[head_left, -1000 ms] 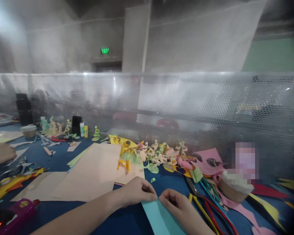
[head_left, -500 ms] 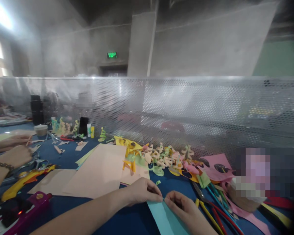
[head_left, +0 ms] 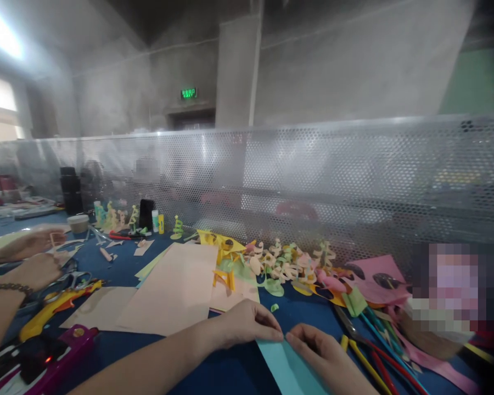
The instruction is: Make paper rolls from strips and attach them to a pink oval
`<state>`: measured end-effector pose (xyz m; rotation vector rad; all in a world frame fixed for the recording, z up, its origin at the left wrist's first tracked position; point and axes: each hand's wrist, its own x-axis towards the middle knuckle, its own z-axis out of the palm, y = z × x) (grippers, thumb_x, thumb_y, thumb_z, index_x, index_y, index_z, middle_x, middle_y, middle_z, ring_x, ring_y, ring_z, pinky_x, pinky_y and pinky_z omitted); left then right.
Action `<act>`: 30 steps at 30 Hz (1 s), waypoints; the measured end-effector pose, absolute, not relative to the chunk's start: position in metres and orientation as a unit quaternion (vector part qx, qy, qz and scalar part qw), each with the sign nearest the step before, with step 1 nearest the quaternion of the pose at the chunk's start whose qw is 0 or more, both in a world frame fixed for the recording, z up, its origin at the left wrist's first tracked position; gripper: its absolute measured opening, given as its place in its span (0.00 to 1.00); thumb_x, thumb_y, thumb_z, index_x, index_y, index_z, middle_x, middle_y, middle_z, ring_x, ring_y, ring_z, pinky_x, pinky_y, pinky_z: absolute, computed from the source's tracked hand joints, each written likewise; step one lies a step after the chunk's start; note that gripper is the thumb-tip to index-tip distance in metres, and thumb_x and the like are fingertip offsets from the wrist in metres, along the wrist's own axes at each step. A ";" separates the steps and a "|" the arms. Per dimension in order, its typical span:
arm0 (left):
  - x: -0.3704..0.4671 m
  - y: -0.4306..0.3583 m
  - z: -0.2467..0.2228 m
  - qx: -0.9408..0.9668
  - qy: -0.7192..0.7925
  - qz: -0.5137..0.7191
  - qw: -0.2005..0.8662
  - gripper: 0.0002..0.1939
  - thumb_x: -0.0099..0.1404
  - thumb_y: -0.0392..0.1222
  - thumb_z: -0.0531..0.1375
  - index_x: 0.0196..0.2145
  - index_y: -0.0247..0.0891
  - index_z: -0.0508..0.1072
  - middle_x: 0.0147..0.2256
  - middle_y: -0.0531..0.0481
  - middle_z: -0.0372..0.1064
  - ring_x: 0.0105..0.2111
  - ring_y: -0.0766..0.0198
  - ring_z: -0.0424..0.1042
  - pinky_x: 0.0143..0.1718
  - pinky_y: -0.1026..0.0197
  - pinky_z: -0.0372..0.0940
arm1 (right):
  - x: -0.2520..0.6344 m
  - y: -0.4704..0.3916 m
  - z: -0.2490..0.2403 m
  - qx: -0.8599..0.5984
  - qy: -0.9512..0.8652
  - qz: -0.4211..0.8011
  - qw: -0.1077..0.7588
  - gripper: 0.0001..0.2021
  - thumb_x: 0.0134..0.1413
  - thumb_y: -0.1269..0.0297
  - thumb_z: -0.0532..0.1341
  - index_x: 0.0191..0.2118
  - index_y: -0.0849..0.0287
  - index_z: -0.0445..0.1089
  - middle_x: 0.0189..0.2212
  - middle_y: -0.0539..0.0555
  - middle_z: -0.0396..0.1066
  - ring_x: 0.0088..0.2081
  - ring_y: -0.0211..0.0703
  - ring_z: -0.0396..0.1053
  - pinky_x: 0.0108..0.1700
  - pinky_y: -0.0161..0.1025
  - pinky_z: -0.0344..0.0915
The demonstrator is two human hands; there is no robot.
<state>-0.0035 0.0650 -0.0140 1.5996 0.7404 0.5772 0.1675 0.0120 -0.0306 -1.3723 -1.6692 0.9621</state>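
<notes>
- Blue paper lies at the lower edge of the frame, right of centre, its far end up between the two hands.
- Left hand, lower centre: grip closed, thumb and forefinger pinching the far end of the blue paper.
- Right hand, just beside it on the right: grip closed too — fingertips pinching the same end, near the left hand's.
- Large peach sheet, left of the left hand, overlaps other sheets on the blue bench.
- Beyond the hands, a heap of curled paper pieces; a small green curl lies apart, nearer the hands.
- Lower right: red-handled scissors and yellow handles, near the right hand; pink paper with cut-outs lies further back.
- Lower left: a magenta tool with a small red light.
- Left edge: another person's hands, one wrist with a beaded bracelet — what they hold is too blurred to name.
- Perforated screen stands behind everything on the bench.
</notes>
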 end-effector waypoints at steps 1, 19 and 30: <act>-0.004 0.065 -0.014 0.694 0.320 0.247 0.596 0.14 0.44 0.46 0.65 0.28 0.34 0.77 0.22 0.55 0.65 0.23 0.70 0.59 0.27 0.67 0.54 | 0.167 0.011 -0.028 -0.540 -0.651 0.375 0.379 0.18 0.43 0.47 0.54 0.21 0.59 0.62 0.18 0.47 0.56 0.22 0.37 0.55 0.23 0.32 0.54; -0.001 0.060 -0.013 0.703 0.341 0.256 0.569 0.14 0.46 0.47 0.63 0.27 0.33 0.75 0.22 0.54 0.66 0.24 0.68 0.61 0.27 0.66 0.54 | 0.164 0.001 -0.016 -0.538 -0.654 0.358 0.394 0.15 0.45 0.50 0.54 0.24 0.59 0.64 0.20 0.48 0.60 0.24 0.38 0.58 0.25 0.33 0.56; 0.000 0.061 -0.006 0.714 0.315 0.244 0.575 0.10 0.48 0.43 0.62 0.26 0.33 0.74 0.22 0.55 0.66 0.24 0.69 0.61 0.27 0.68 0.53 | 0.168 0.004 -0.022 -0.547 -0.630 0.376 0.404 0.16 0.45 0.51 0.56 0.23 0.60 0.63 0.17 0.46 0.58 0.20 0.34 0.55 0.21 0.31 0.52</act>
